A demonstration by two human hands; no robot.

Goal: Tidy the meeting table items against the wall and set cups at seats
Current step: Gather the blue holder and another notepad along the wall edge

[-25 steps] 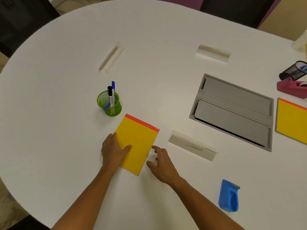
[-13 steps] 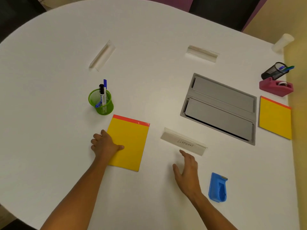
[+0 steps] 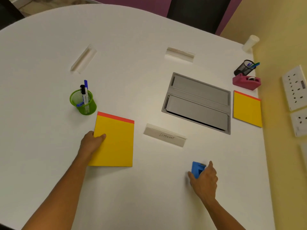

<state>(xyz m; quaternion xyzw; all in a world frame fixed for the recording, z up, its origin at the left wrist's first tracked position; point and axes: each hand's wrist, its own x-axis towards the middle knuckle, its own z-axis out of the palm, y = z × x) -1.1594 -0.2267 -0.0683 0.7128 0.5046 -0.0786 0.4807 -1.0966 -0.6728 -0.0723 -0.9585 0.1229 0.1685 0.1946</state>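
Observation:
My left hand [image 3: 90, 143] grips the left edge of a yellow notepad [image 3: 116, 141] with a red top strip, thumb on top of the cover. My right hand [image 3: 205, 180] is closed around a blue tape dispenser [image 3: 196, 168] near the table's front right; only the dispenser's upper part shows. A green mesh pen cup [image 3: 83, 103] with markers stands just beyond the notepad. Against the yellow wall lie a second yellow notepad [image 3: 247, 108], a pink tape dispenser [image 3: 245, 82], a black mesh pen cup [image 3: 244, 68] and a stack of white cups [image 3: 250, 43].
A name card reading ELEPHANT [image 3: 165, 137] lies between my hands. Two more name cards [image 3: 83, 58] [image 3: 180, 53] sit farther back. A grey cable hatch [image 3: 197, 102] is set into the white table [image 3: 41, 47]. Wall sockets [image 3: 294, 87] are at the right.
My right hand left the notepad, swept right past the name card and closed on the blue tape dispenser. My left hand slid to the notepad's left edge, and the pad turned straighter.

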